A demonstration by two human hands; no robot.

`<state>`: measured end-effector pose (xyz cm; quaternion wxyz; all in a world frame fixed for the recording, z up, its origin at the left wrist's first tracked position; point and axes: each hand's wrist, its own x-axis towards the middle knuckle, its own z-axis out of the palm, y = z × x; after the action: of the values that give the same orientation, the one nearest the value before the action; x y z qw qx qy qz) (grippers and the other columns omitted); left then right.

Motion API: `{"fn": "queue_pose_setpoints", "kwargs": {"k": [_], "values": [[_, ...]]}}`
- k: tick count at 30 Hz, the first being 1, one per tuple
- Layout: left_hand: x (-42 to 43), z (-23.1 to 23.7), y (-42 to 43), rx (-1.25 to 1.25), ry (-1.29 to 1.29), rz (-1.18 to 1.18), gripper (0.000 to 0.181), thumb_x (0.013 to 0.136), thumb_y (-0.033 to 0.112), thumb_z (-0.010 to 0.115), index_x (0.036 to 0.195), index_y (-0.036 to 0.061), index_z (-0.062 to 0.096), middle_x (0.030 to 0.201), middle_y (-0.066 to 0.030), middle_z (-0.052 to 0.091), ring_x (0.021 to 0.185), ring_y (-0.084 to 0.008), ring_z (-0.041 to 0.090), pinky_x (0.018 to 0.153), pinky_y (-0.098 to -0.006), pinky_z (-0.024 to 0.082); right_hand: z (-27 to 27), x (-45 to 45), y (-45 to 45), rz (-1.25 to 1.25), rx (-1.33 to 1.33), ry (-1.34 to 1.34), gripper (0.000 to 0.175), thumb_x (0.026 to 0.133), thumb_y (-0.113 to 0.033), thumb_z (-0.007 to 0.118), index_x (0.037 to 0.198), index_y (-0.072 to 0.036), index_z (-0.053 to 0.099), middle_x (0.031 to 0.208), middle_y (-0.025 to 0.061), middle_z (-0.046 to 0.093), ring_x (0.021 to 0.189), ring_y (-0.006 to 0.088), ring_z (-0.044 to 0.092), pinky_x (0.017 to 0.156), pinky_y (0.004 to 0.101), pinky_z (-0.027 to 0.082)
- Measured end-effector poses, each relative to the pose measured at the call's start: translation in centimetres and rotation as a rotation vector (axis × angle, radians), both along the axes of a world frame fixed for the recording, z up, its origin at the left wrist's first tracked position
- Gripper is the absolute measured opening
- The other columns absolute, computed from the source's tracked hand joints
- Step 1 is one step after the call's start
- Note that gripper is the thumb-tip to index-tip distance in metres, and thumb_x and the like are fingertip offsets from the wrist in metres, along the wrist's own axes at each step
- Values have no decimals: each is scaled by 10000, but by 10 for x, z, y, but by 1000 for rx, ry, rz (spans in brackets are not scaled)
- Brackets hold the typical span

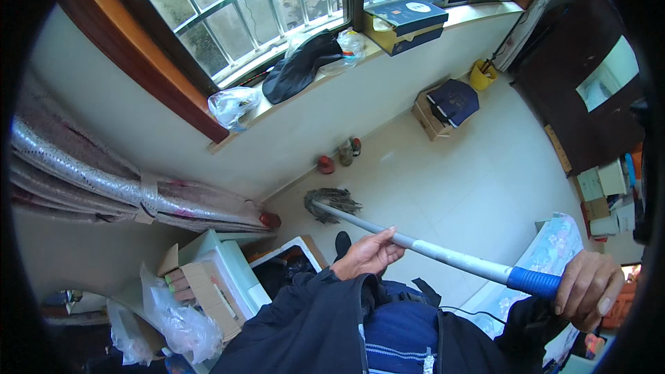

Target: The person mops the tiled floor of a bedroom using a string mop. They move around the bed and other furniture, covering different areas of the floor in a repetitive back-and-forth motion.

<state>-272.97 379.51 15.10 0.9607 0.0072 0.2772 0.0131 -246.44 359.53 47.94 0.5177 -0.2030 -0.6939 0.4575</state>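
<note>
A mop with a long grey handle (452, 255) slants across the view in front of my body. My right hand (588, 290) is closed around its upper end, at the blue grip (535, 281). Farther down, my left hand (370, 253) holds the grey shaft, with the palm turned partly up and the thumb on top. The dark, stringy mop head (332, 204) lies spread on the pale tiled floor (415, 187), near the wall below the window. The toe of a black shoe (342, 243) shows between the mop head and my left hand.
Small red and brown items (326, 164) stand along the wall. Farther right are a cardboard box (432, 118) with a dark blue bag and a yellow bucket (483, 76). An open white-rimmed box (306, 244) and a pale cabinet (236, 270) stand left; a floral-covered surface (553, 244) is right.
</note>
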Motion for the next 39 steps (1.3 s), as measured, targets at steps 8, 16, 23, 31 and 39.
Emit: {"fn": "queue_pose_setpoints", "kwargs": {"k": [8, 16, 23, 31, 39], "values": [[-32, -60, 17, 96, 236, 550, 192, 1072, 251, 501, 1069, 70, 566, 1034, -113, 673, 971, -255, 674, 884, -421, 571, -105, -65, 53, -503, -22, 73, 131, 925, -51, 679, 985, 63, 702, 649, 72, 649, 547, 161, 637, 547, 313, 554], [4, -207, 49, 184, 650, 282, 192, 1007, 226, 545, 1031, 40, 503, 876, -85, 571, 790, -230, 622, 661, -414, 571, -208, -121, 103, -990, -564, 13, 126, 958, -5, 573, 1016, 40, 675, 654, 16, 606, 567, 63, 557, 523, 227, 448], [9, -190, 72, 295, 714, -5, 151, 932, 204, 584, 955, 74, 512, 774, -65, 538, 647, -200, 585, 537, -361, 549, -185, -141, 115, -1146, -631, 35, 127, 1013, -28, 517, 1046, 32, 623, 638, -7, 526, 538, 60, 503, 519, 244, 439], [67, -156, 67, 172, 332, -98, 145, 931, 191, 585, 905, 101, 475, 764, -50, 506, 643, -184, 543, 510, -334, 465, -107, -160, 147, -1214, -546, -222, 107, 998, -29, 557, 1048, 22, 638, 673, 7, 564, 545, 63, 510, 520, 228, 432], [103, -118, 60, -141, -98, -195, 140, 962, 142, 629, 860, 102, 543, 769, -27, 580, 695, -183, 600, 653, -343, 547, -54, -186, 186, -962, -94, -689, 198, 809, 24, 705, 1006, 5, 710, 629, 82, 640, 524, 198, 637, 533, 282, 497]]}}
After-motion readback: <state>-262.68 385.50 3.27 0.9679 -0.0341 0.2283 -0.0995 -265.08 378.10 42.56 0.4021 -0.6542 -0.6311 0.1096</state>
